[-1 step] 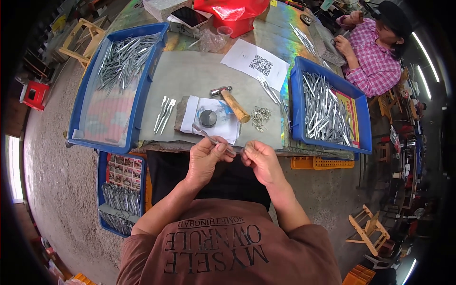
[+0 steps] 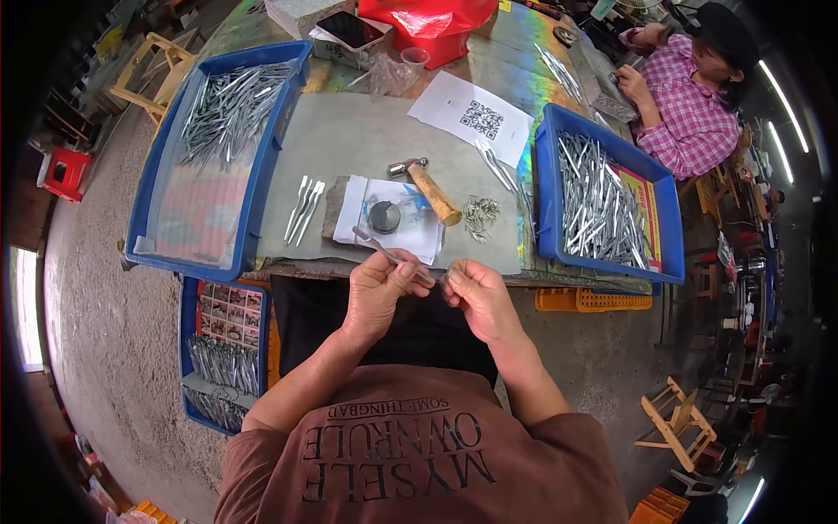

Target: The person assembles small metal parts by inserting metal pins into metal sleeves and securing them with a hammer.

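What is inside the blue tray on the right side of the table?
The right tray holds a loose heap of thin metal pieces. A red and yellow sheet shows along its far side. Whatever lies on the bottom beneath the heap is covered.

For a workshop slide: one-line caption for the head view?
Left hand and right hand hold a thin metal strip at the table edge, near a hammer.

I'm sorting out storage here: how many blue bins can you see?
3. One blue bin sits on the table's left side, one on its right side, and one lies lower, under the table's left edge. Others may be hidden out of view.
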A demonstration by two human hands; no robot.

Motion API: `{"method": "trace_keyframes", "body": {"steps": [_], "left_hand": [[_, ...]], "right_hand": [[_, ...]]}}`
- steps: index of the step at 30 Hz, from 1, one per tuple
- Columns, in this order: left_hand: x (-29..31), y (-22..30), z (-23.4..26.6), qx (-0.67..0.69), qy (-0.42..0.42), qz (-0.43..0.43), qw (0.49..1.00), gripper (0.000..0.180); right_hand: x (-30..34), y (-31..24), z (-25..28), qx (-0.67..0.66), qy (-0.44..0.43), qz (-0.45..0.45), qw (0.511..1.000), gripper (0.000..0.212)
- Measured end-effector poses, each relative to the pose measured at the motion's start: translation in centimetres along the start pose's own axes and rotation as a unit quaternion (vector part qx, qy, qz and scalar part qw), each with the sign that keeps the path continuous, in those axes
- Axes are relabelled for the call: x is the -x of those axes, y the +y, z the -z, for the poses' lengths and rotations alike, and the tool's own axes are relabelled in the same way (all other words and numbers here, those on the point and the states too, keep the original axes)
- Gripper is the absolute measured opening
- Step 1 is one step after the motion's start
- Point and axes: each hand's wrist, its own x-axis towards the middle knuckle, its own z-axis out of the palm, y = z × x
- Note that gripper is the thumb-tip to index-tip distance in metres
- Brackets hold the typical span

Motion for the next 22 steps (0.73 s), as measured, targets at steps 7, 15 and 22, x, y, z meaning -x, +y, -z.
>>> {"method": "trace_keyframes", "body": {"steps": [7,15,22], "left_hand": [[0.2,0.0,0.3,0.039,0.028,-0.005,0.999,0.013],[0.4,-0.1,0.4,0.038,0.019,-0.005,0.999,0.012],[0.9,-0.3,0.4,-0.131,0.006,-0.087,0.988,0.013]], "right_hand": [[0.1,0.3,-1.3,0.041,-0.006,-0.006,0.999,0.016],[0.0,0.7,-1.7,0.060,-0.009,0.001,0.998,0.015],[0.1,1.0,-2.0,0.051,-0.016,0.002,0.999,0.016]]}}
